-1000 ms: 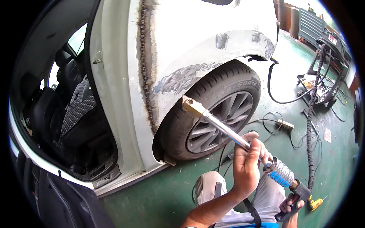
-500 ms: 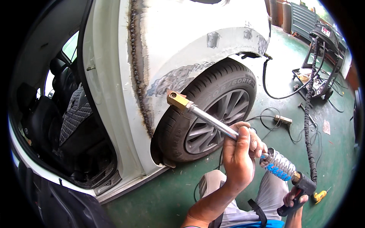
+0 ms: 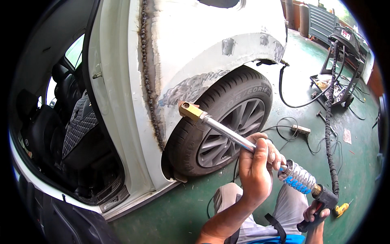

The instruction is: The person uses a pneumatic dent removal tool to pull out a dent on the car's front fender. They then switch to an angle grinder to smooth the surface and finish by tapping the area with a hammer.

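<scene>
L hand [image 3: 256, 167] gripped dent puller [image 3: 227, 134] shaft; R hand [image 3: 315, 212] clenched its black pistol grip. Brass tip sat just at bare-metal patch [image 3: 187, 87] above rear tyre [image 3: 227, 122].

— What is the tool like?
— A dent puller [image 3: 260, 156]: a long polished steel rod with a brass tip, a coiled spring with blue markings near the rear, and a black pistol grip.

— How does it lie?
— Slanted across the frame, brass tip at the centre, just at the bare-metal patch by the wheel arch; the grip sits at lower right.

— And the hold?
— The left hand [image 3: 256, 168] wraps the rod's middle; the right hand [image 3: 316, 212] closes on the grip.
</scene>
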Demonstrator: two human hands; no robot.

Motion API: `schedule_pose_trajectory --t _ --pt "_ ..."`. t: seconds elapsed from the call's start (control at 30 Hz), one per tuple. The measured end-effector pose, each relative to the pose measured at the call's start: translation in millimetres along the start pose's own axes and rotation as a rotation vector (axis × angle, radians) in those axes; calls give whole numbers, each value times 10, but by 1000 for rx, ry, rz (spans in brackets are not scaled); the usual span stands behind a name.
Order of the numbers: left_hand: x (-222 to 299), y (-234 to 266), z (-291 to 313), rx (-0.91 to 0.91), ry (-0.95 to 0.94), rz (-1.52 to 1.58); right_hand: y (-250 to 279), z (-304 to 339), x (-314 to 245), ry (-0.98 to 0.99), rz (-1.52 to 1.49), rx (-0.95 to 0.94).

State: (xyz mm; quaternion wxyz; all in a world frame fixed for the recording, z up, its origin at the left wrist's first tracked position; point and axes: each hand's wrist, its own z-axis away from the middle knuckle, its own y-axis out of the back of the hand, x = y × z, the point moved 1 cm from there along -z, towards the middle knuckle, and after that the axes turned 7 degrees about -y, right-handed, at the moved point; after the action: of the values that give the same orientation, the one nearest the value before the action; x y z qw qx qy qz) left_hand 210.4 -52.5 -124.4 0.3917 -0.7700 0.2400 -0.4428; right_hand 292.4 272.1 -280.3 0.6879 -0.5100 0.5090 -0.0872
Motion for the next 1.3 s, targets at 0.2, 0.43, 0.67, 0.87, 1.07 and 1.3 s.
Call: schedule_pose_trajectory --t 0.2,0.43,0.67,0.87,1.07,1.3 --pt "-21 -7 5 -3 -6 4 41 72 1 30 23 63" --pt "18 -70 -51 -19 -12 -8 92 71 17 46 -2 39" --pt "32 -75 -59 -15 -12 -17 -45 15 -19 20 3 10" --pt "33 -73 -71 -58 -12 58 -8 131 -35 35 -2 19" --pt "-163 -75 -44 -63 -93 -39 -161 151 -98 64 -44 157" --pt "-423 -127 163 -48 105 133 -167 146 -84 79 -90 169"
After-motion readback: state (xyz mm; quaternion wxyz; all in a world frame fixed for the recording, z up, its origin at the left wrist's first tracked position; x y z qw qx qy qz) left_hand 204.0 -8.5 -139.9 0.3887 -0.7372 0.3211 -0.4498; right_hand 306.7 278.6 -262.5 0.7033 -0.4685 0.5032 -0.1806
